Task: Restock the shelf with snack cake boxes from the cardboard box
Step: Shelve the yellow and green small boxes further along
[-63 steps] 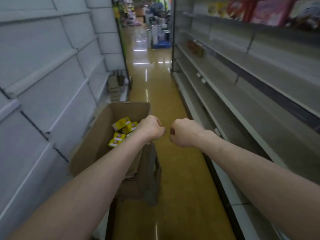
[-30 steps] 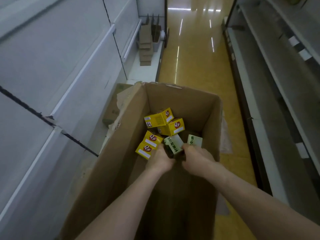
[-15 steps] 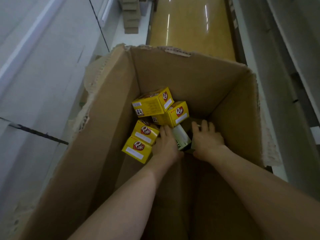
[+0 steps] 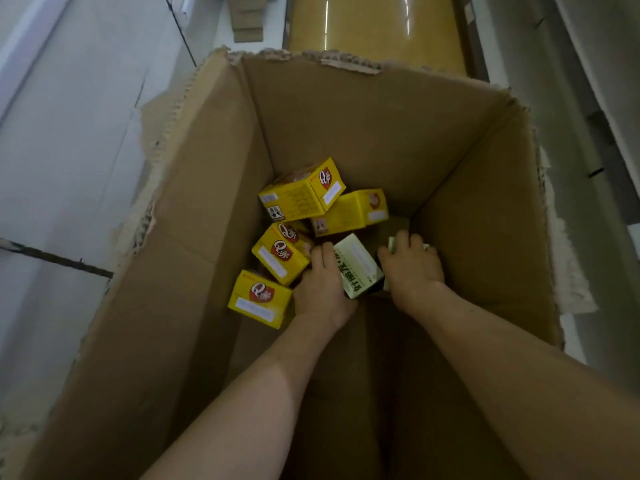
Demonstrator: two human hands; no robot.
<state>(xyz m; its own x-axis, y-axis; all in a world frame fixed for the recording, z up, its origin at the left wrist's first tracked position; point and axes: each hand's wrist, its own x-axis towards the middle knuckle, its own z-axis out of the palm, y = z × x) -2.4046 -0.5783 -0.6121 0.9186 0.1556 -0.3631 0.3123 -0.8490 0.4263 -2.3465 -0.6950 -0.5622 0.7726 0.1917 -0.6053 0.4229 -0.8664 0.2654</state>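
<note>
Head view, looking straight down into a deep cardboard box with torn, ragged top edges. Both bare arms reach to the bottom. Left hand lies palm down, fingers close together, on the left side of a pale green snack box that sits tilted between the two hands; whether the fingers curl under it cannot be told. Right hand is also palm down, fingers slightly spread, covering a second pale green box of which only small slivers show; grip not visible. Four yellow snack cake boxes are jumbled just to the left and behind the hands, some leaning on each other, the nearest one touching the left wrist. Nothing is lifted yet. Risks, as judged: a box gripped only by flat palm pressure could slip on the way up the tall walls and drop back, denting a corner. The leaning yellow pile may tumble when the green box beside it is pulled out. Forearms sit close to the rough torn rim; dragging a box against the wall could knock it loose. Taking one box per hand from this depth, without seeing the right-hand box, invites a poor hold. An empty shelf runs along the right.
</note>
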